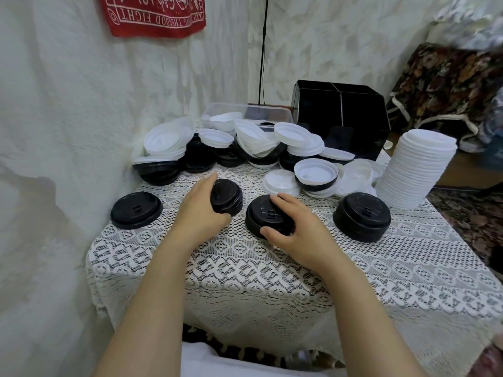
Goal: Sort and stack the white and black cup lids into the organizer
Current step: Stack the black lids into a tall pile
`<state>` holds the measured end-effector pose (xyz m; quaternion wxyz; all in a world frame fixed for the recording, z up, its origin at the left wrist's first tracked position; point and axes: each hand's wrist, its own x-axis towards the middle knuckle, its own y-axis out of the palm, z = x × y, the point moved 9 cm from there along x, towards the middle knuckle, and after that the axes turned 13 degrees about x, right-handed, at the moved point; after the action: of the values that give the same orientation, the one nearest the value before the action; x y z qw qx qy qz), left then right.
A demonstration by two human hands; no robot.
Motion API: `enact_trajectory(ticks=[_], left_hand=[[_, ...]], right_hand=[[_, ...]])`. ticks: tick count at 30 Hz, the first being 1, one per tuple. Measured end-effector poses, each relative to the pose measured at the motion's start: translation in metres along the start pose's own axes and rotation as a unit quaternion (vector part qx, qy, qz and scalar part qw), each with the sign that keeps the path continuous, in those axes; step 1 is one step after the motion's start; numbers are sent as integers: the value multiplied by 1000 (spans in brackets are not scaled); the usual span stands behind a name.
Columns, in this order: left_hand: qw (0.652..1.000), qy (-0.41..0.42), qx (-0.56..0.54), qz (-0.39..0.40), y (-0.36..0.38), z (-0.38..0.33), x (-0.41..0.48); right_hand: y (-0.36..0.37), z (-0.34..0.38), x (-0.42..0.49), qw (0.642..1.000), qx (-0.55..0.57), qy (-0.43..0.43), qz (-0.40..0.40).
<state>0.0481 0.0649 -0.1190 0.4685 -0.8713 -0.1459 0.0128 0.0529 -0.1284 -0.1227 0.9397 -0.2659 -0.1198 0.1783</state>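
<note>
gripped in the left hand (200,210), a short black lid stack (227,197) tilted above the lace cloth (245,268); right hand (296,229) clasped another black stack (265,213) resting there. black organizer (340,112) stood behind the mixed pile (245,142). inverted red banner (152,14) lettering read partly "good fight".

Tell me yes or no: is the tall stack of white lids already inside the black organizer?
No, the tall white stack stands on the lace-covered table, right of the black organizer and outside it.
</note>
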Motion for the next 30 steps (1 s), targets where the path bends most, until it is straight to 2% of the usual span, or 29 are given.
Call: enact_trajectory(ticks=[8, 21, 30], left_hand=[[993, -21, -57, -102, -22, -1, -5], [989, -30, -99, -108, -25, -3, -5], [993, -8, -24, -117, -26, -10, -9]], right_hand=[[0, 0, 0, 1000, -3, 1, 0], [0, 1, 0, 1000, 0, 3, 2], [0, 3, 0, 1000, 2, 1, 1]])
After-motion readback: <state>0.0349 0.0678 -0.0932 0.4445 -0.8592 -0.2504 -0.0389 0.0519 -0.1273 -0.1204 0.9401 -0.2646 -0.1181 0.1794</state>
